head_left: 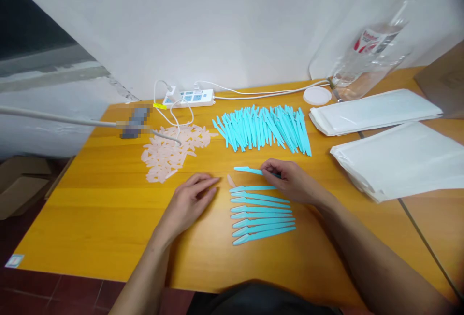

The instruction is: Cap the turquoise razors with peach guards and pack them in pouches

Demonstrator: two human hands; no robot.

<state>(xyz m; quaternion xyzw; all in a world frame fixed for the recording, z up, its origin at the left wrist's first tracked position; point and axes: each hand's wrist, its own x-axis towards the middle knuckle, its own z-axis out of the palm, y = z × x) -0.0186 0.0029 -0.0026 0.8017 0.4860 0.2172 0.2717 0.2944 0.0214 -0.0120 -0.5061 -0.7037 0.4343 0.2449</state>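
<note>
Right hand (286,177): pinching turquoise razor (248,170). Left hand (192,201): empty, fingers loosely curled, near loose pink blade cover (231,181) on counter (119,218).

Wooden table (90,218), turquoise sticks (268,233), pale pink pieces (159,160), white packages (380,112)

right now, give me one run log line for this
right hand: holding blue stick | left hand: empty, beside loose pink piece | blue row: nearer body
</note>
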